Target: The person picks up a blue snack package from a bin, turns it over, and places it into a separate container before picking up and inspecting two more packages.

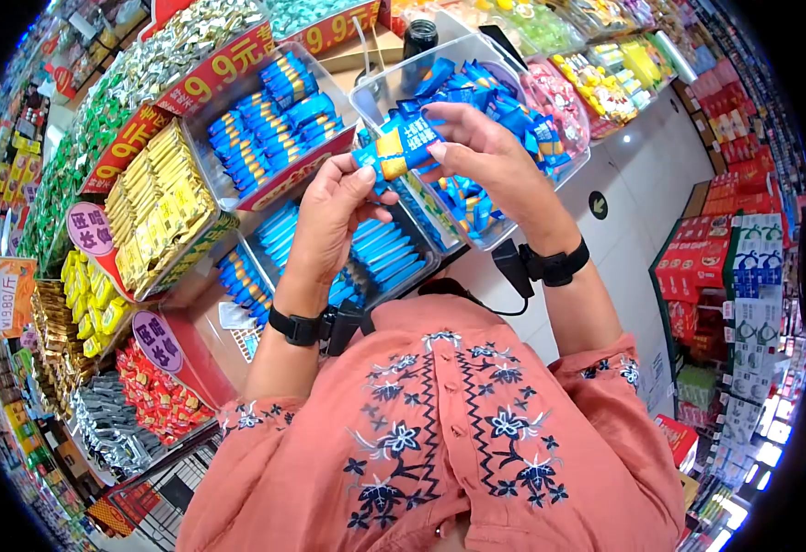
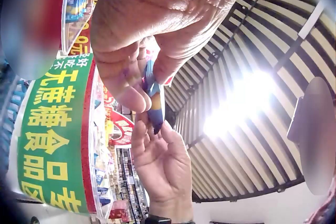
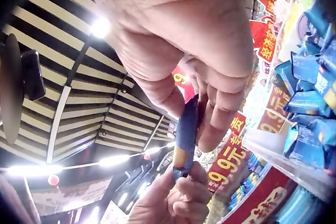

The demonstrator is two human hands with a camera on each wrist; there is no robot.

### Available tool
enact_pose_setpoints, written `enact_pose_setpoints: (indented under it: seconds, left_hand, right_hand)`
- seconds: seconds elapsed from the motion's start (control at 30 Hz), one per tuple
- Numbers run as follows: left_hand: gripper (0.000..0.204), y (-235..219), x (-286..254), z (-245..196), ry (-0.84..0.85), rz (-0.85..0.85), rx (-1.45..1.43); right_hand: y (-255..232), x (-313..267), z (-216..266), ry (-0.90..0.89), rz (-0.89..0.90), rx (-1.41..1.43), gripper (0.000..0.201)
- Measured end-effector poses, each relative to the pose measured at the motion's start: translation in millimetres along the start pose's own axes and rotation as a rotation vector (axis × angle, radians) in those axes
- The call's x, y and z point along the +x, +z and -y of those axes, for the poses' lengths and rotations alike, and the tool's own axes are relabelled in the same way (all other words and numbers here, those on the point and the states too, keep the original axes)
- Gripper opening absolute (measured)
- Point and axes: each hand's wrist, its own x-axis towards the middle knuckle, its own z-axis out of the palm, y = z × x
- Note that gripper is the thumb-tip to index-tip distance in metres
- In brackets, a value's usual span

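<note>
Head view: blue packet was up above the clear bin, across its left edge. I had left grip pinching its left end, right grip its right; neither nearer. Long axis ran crosswise, right end pointing slightly away from the torso.

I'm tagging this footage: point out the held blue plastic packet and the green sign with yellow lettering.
Held blue plastic packet [image 1: 401, 153], head view: middle of visible face.
Green sign with yellow lettering [image 2: 55, 130], left wrist view: printed middle.
</note>
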Motion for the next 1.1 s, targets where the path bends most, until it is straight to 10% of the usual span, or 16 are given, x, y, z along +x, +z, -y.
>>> enact_pose_setpoints:
  seconds: [0.63,1.1]
  left_hand:
    - [0.029,0,-3,5,-0.131,0.150,0.271]
    - [0.041,-11,15,-49,0.320,0.116,0.765]
  right_hand:
    - [12,2,-30,0.067,0.008,-0.060,0.035]
    - [13,0,-14,0.109,0.038,-0.216,0.032]
